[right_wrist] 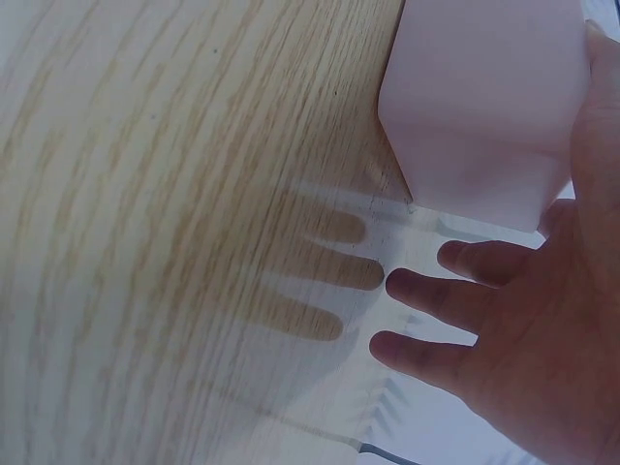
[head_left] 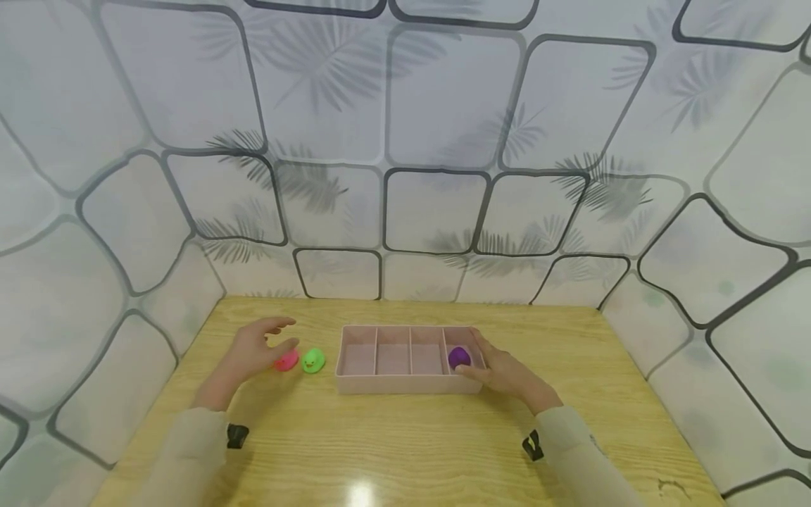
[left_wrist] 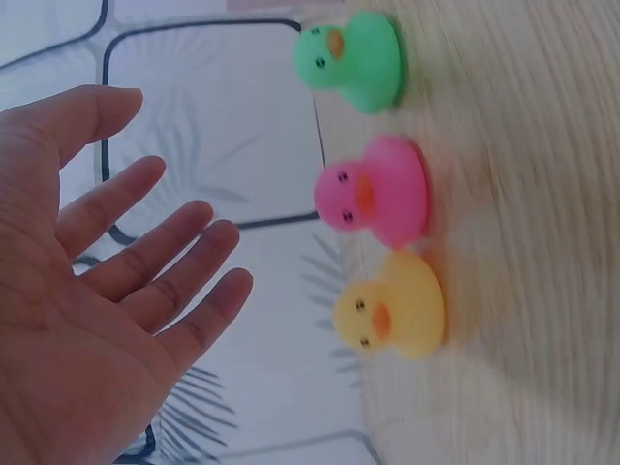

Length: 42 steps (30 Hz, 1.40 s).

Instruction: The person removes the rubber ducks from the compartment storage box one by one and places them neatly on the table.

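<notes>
My left hand (head_left: 256, 348) hovers over the left side of the table, fingers spread and holding nothing. Below and beside it sit a pink rubber duck (left_wrist: 383, 194) and a green rubber duck (left_wrist: 363, 63). A yellow rubber duck (left_wrist: 402, 305) shows next to the pink one in the left wrist view; in the head view the hand hides it. My right hand (head_left: 507, 370) rests at the right end of a pink divided box (head_left: 405, 384), thumb over the rim, other fingers extended. A purple rounded toy (head_left: 459, 357) lies in the rightmost compartment, near the thumb.
The box's other compartments (head_left: 393, 352) hold nothing. All this is on a light wooden table (head_left: 355, 443). Patterned white panels (head_left: 431, 211) rise behind the table and along both sides. A dark strap (head_left: 237, 436) shows at the left cuff.
</notes>
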{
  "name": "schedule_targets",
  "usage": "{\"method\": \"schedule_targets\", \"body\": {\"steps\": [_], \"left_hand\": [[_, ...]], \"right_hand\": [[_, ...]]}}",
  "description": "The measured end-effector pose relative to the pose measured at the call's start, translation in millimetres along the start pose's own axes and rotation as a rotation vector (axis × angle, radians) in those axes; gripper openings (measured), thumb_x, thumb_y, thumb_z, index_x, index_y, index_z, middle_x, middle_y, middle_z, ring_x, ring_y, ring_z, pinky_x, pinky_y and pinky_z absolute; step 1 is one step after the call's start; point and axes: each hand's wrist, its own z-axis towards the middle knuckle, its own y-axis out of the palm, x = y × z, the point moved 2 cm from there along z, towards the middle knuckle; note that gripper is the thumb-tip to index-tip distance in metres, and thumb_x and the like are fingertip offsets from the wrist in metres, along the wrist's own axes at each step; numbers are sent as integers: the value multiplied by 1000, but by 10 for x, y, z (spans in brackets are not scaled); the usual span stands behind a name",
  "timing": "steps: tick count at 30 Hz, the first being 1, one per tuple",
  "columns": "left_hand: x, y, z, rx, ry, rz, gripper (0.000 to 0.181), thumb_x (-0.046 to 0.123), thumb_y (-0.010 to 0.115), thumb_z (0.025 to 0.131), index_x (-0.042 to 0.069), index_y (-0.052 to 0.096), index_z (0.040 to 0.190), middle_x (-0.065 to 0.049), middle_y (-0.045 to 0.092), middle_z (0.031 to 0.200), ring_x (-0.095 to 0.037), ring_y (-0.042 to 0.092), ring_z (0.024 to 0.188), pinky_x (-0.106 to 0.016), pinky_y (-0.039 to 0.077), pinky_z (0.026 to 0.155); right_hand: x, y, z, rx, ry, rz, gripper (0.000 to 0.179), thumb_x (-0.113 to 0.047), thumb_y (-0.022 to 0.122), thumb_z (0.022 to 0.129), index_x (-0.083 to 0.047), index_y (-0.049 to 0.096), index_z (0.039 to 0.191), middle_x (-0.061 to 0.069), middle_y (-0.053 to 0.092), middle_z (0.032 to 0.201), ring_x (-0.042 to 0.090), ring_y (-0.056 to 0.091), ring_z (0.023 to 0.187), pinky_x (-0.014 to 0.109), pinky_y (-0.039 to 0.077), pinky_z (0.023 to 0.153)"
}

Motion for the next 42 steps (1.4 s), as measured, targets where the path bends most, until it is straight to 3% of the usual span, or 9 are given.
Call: {"method": "schedule_targets", "body": {"steps": [13, 17, 21, 26, 28, 36, 39, 42], "left_hand": [[321, 289, 164, -33, 74, -48, 44, 24, 72, 100, 4, 66, 139, -23, 68, 137, -47, 65, 123, -63, 53, 101], [427, 364, 206, -33, 106, -59, 42, 23, 72, 100, 4, 67, 138, -21, 70, 136, -45, 66, 121, -62, 54, 100], [532, 454, 260, -46, 130, -79, 41, 21, 72, 101, 5, 67, 138, -20, 70, 136, -43, 67, 120, -60, 55, 99], [687, 571, 335, -68, 163, -110, 39, 19, 70, 101, 5, 67, 138, -19, 71, 134, -41, 68, 118, -59, 56, 98], [762, 632, 367, -81, 185, -131, 39, 18, 70, 101, 4, 68, 137, -21, 71, 133, -41, 68, 117, -59, 56, 98], [1056, 942, 502, -145, 217, -207, 40, 15, 71, 97, 3, 69, 135, -23, 72, 130, -38, 69, 118, -56, 56, 101], [1149, 1044, 539, -153, 249, -191, 40, 14, 70, 96, 3, 69, 134, -21, 73, 128, -37, 70, 115, -54, 58, 98], [1244, 1118, 558, -183, 231, -184, 40, 18, 68, 98, 5, 68, 136, -17, 73, 131, -34, 69, 116, -53, 57, 99]], "right_hand": [[7, -17, -19, -4, -5, 5, 109, -68, 64, 95, -14, 6, 171, 28, 30, 168, 52, 43, 147, 67, 31, 123], [12, -36, -37, -6, -14, 8, 111, -65, 69, 93, -14, 8, 171, 34, 46, 157, 45, 67, 122, 65, 39, 118], [50, -69, -45, 5, -44, -5, 110, -63, 73, 91, -17, 13, 171, 32, 55, 148, 34, 69, 103, 61, 48, 109], [62, -118, -77, 19, -66, -13, 107, -63, 74, 90, -21, 18, 170, 28, 43, 162, 50, 60, 129, 67, 42, 115], [61, -128, -100, 25, -63, -5, 105, -64, 74, 90, -22, 19, 170, 25, 32, 169, 55, 46, 144, 70, 35, 119], [137, -98, -125, 39, -38, 28, 103, -64, 73, 91, -31, 17, 170, 25, 32, 169, 56, 42, 146, 70, 33, 120], [154, -84, -118, 44, -29, 42, 102, -65, 73, 90, -32, 17, 170, 28, 36, 166, 56, 43, 146, 70, 34, 120], [156, -76, -112, 45, -18, 45, 102, -65, 73, 90, -32, 18, 170, 34, 43, 159, 55, 49, 141, 69, 37, 117]]}}
